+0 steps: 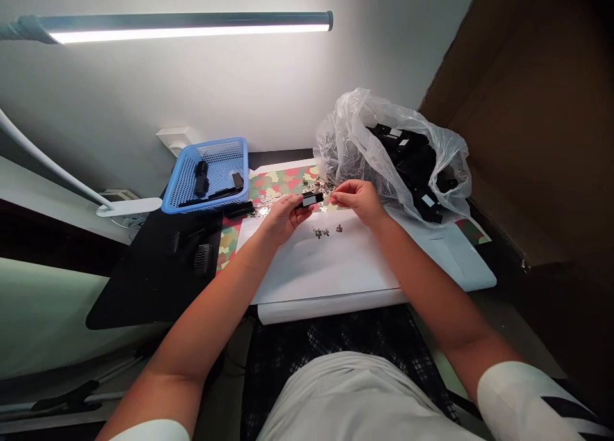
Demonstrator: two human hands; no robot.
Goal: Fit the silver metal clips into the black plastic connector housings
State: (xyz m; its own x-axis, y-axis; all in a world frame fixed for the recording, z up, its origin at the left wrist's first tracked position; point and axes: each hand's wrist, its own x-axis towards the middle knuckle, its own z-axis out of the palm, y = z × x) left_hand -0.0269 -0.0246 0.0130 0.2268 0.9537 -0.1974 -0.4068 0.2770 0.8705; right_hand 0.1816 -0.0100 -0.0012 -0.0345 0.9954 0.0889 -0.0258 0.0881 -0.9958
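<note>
Black block [312, 200] juts from the left grip [284, 216] holding it, toward the narrowly pinched right grip [362, 202].

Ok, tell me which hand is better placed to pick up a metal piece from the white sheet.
Probably the right hand: both are near the metal pieces, but the left hand holds the black part. Whether the right pinches anything, I can't tell.

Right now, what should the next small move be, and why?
I'd probably ease the right hand toward the black piece: the left hand holds it with one end exposed, and the right hand looks pinched just beside that end. Whether the pinch holds anything is too small to tell.
</note>
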